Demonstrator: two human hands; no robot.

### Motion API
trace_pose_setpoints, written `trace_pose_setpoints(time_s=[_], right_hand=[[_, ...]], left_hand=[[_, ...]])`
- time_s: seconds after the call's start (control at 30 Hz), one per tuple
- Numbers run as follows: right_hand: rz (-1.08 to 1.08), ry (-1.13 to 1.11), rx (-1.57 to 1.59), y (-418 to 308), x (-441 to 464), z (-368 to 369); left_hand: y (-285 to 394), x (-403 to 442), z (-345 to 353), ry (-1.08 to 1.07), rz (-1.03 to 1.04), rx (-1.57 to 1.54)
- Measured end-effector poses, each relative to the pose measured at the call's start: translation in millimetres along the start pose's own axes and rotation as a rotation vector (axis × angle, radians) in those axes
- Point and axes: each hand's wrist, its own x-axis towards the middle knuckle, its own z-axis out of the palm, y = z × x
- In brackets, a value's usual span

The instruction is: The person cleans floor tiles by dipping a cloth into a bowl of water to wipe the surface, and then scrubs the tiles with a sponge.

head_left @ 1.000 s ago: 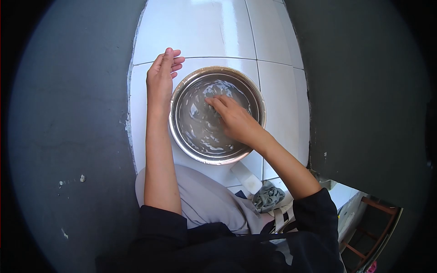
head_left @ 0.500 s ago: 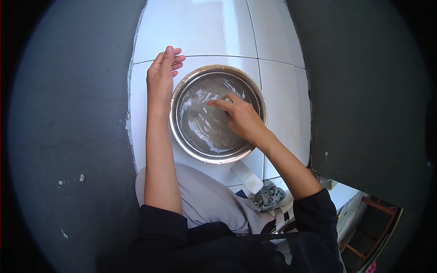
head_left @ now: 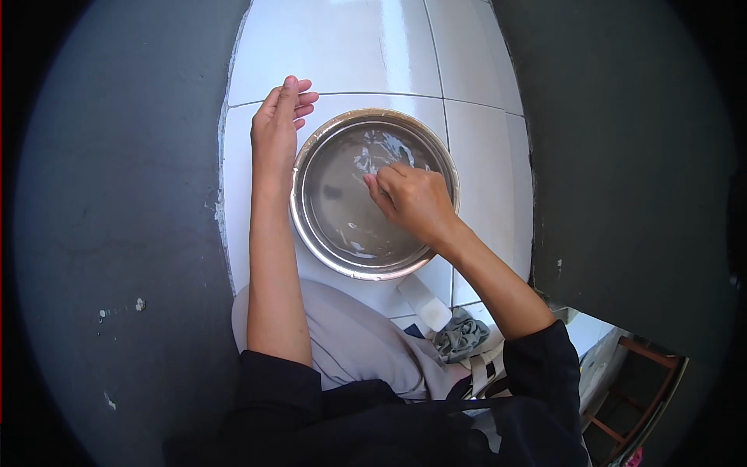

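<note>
A round metal basin (head_left: 310, 233) holds greyish water (head_left: 342, 214) with ripples and glints near its far side. Over the water is my right hand (head_left: 412, 198), its fingers curled inward and the thumb close to them. Whatever they may hold is hidden from this angle. Beside the basin's left rim, my left hand (head_left: 280, 117) is raised with the fingers loosely bent and apart, holding nothing.
White floor tiles (head_left: 334, 47) run between dark grey surfaces on both sides. Near my leg lie a white block-like object (head_left: 430, 310) and a crumpled grey cloth (head_left: 462, 335). A reddish-brown frame (head_left: 646, 354) stands at lower right.
My right hand has gone from extended, spread fingers to curled ones over the water. The swirling ripples have calmed across much of the basin. My left hand has hardly moved.
</note>
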Motion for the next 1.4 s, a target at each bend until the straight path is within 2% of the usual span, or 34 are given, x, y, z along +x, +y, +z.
trace_pose_setpoints(time_s=[0.3, 0.47, 0.6, 0.7, 0.77, 0.87, 0.97, 1.07, 1.13, 1.2, 1.3, 1.4], right_hand=[[0.018, 0.099, 0.134, -24, 22, -38], [0.059, 0.068, 0.174, -21, 5, -11], [0.182, 0.031, 0.169, -16, -18, 6], [0.552, 0.068, 0.604, -11, -28, -18], [0.901, 0.044, 0.889, -5, -34, -57], [1.029, 0.129, 0.975, 44, -56, -86], [1.029, 0.164, 0.860, 110, -72, -97], [1.071, 0.051, 0.546, 165, -62, -94], [0.808, 0.207, 0.124, 191, -47, -75], [0.803, 0.087, 0.025, 203, -24, -76], [0.596, 0.055, -0.082, 228, -13, -60], [0.363, 0.084, -0.265, 245, -40, -34]], left_hand=[[-2, 1, -1, 0.003, 0.003, 0.012], [2, -2, 0, 0.003, -0.004, 0.014], [1, -2, -1, 0.002, -0.016, 0.023], [-2, -1, -1, 0.012, -0.007, 0.006], [-2, -1, -1, 0.021, 0.001, 0.005], [-2, -3, 2, 0.030, -0.008, 0.037], [-3, -2, 2, 0.032, -0.013, 0.041], [-3, -3, 4, 0.039, -0.013, 0.055], [-3, -2, 5, 0.054, -0.018, 0.080], [-6, 0, 5, 0.050, -0.019, 0.096], [-7, 2, 6, 0.055, -0.030, 0.131], [-10, 3, 7, 0.055, -0.024, 0.166]])
